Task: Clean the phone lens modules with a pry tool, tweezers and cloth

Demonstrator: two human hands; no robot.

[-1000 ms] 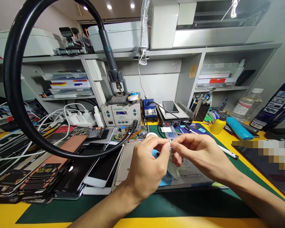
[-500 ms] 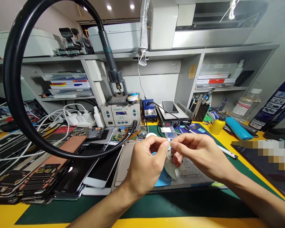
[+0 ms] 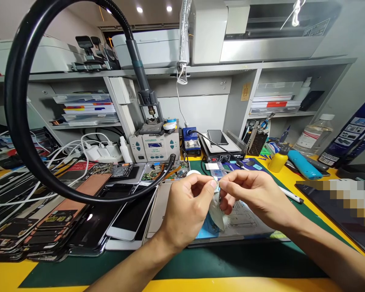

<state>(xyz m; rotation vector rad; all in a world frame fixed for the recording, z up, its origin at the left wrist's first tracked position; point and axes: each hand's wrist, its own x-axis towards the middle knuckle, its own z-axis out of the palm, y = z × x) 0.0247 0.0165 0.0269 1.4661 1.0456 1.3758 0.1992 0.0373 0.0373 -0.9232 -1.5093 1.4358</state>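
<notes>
My left hand [image 3: 187, 211] and my right hand [image 3: 255, 194] meet above the green mat [image 3: 231, 263]. Both pinch the top edge of a small clear plastic pouch [image 3: 216, 211] that hangs between them. What is inside the pouch is too small to make out. Under the hands lies a flat transparent sheet with printed outlines and a blue patch [image 3: 243, 223].
Stacks of phones and screens [image 3: 63, 219] cover the left of the yellow table. A black hose loop [image 3: 15, 101] arcs from the hot-air station [image 3: 155, 146]. A heating plate with a phone [image 3: 219, 140], a yellow bottle [image 3: 278, 160], a blue tool [image 3: 302, 164] and a white pen [image 3: 290, 195] lie behind and right.
Both hands stay pinched together on the pouch; the pouch hangs slightly lower and more spread than a second ago. Otherwise nothing has moved.
</notes>
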